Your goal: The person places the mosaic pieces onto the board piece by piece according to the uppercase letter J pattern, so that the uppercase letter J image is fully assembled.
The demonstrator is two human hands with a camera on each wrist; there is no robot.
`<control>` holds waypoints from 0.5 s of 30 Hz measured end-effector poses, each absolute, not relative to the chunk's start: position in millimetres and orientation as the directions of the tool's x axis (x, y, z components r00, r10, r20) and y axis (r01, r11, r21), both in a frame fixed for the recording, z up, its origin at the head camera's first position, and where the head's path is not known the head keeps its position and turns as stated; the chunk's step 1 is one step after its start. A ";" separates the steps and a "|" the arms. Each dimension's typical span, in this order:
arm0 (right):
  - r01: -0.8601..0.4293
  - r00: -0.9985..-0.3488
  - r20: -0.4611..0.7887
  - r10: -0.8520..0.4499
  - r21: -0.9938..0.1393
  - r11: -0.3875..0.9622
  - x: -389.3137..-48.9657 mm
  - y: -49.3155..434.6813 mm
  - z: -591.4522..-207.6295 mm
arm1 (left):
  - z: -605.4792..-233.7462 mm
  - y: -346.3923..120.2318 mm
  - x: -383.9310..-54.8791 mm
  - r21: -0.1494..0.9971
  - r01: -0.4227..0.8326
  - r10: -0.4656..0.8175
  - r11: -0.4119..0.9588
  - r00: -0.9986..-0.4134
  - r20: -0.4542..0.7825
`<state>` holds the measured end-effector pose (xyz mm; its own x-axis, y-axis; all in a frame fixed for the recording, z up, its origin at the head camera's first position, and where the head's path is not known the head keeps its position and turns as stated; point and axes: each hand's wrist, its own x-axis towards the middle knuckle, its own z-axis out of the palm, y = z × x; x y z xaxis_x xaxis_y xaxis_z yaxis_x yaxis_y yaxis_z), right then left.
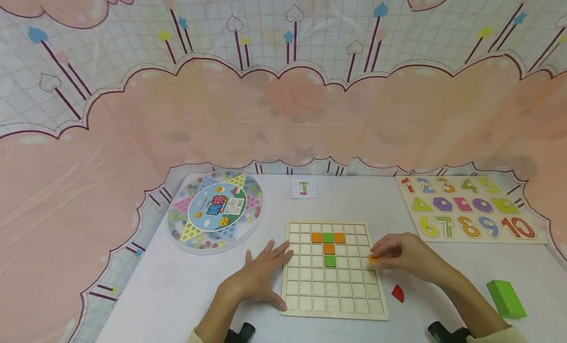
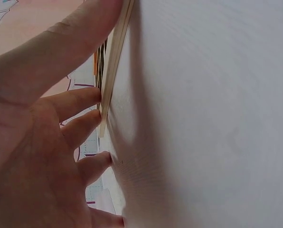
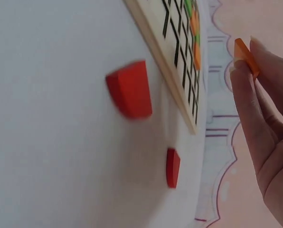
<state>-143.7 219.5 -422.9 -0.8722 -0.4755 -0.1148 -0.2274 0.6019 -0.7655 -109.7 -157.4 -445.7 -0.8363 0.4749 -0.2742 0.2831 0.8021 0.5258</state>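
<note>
A wooden grid board (image 1: 354, 303) holds orange and green square tiles (image 1: 328, 237) in a T shape near its top. My left hand (image 1: 259, 274) is spread along the board's left side, thumb at the lower corner and fingertips at the edge. Between thumb and fingers, my right hand (image 1: 405, 257) pinches a small orange tile (image 3: 246, 58), raised by the board's right edge. Below that hand lies a red quarter-round piece (image 1: 398, 294); another red piece (image 3: 173, 168) shows in the right wrist view, hidden behind the right hand in the head view.
Behind the board lies a small pattern card (image 1: 304, 188) showing a T figure. A round checkers box (image 1: 214, 212) sits at back left. At back right is a number puzzle board (image 1: 474, 207), with a green block (image 1: 507, 299) nearer on the right. A patterned curtain (image 1: 283, 116) hangs behind the table.
</note>
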 end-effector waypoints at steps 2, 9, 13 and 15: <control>-0.218 -0.866 -0.118 -0.486 -0.786 0.578 -143.9 213.2 -424.9 | -445.9 -157.2 -109.6 0.527 0.284 0.477 0.801 -0.835 -0.275; -0.184 -0.835 -0.132 -0.534 -0.848 0.497 -145.2 187.4 -435.2 | -445.0 -156.1 -109.6 0.520 0.271 0.464 0.810 -0.839 -0.285; -0.160 -0.825 -0.148 -0.545 -0.864 0.478 -145.9 173.7 -440.2 | -445.1 -156.4 -109.5 0.519 0.267 0.459 0.812 -0.841 -0.285; -0.164 -0.822 -0.150 -0.550 -0.862 0.480 -145.6 168.0 -441.9 | -445.2 -156.7 -109.5 0.516 0.269 0.459 0.813 -0.841 -0.285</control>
